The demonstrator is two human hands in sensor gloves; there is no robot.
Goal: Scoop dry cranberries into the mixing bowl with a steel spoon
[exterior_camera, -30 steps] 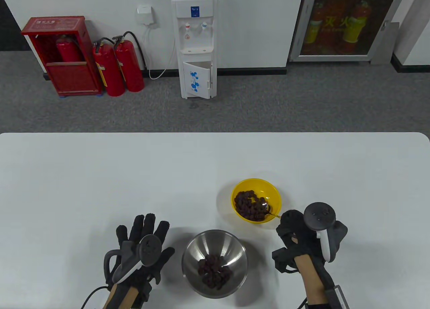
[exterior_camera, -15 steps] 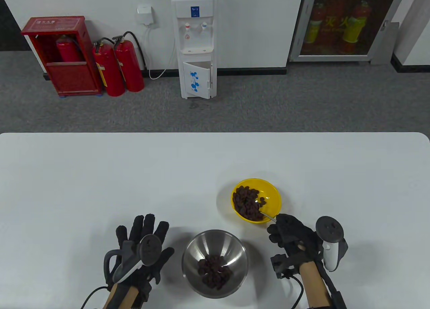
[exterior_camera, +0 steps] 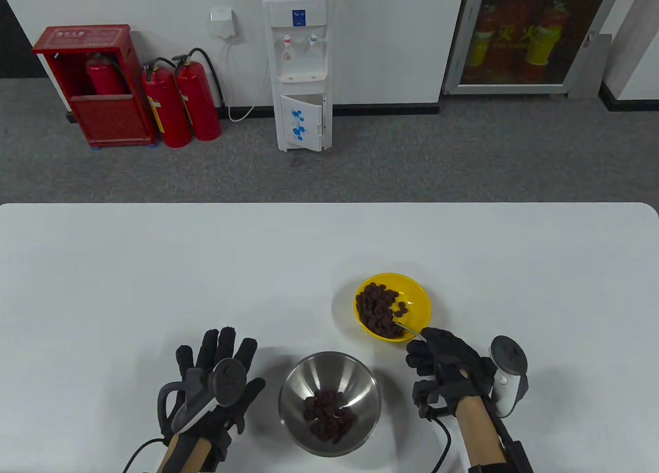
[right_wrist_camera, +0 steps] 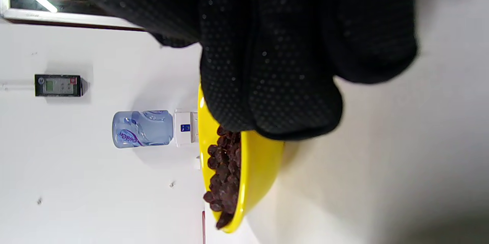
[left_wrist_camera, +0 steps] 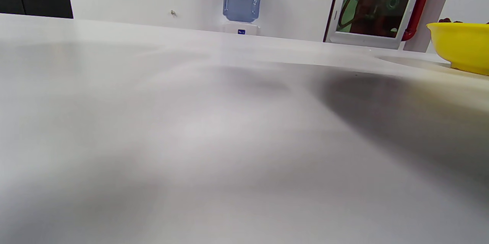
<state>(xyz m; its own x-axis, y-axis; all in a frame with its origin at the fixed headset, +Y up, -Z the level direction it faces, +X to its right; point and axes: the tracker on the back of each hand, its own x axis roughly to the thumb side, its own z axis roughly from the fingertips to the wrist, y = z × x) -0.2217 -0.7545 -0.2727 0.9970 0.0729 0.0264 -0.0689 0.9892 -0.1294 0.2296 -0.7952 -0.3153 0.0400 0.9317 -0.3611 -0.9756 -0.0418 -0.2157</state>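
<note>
Nearest, left hand point(exterior_camera: 216, 372) flat on the white table point(exterior_camera: 154, 267), fingers spread and apart, gripping nothing, just left of the steel mixing bowl point(exterior_camera: 329, 403). Already a dark heap of cranberries in that bowl's bottom.

To the right, right hand point(exterior_camera: 445, 362) curled together around the end of the steel spoon point(exterior_camera: 406, 328), fingertips pinching the handle close to the yellow bowl's near rim. Spoon head dipped in among the cranberries point(exterior_camera: 378, 311) in the yellow bowl point(exterior_camera: 419, 300) (right wrist view blocked mostly by glove, spoon itself hidden there).

Likely handling, judged from looks: spoon stiff, light, smooth and a bit slippery under a glove, so best pinched far back on the handle, thumb on top. Cranberries light, wrinkled, probably tacky and clumping, apt to roll off a tilted head. Yellow bowl seemingly light plastic, liable to skid when pushed by the spoon; free left hand available for steadying. Steel bowl heavier, round-bottomed, possibly prone to rocking.

Farther back, water dispenser point(exterior_camera: 298, 66) and red fire extinguishers point(exterior_camera: 180, 102) against the wall.
</note>
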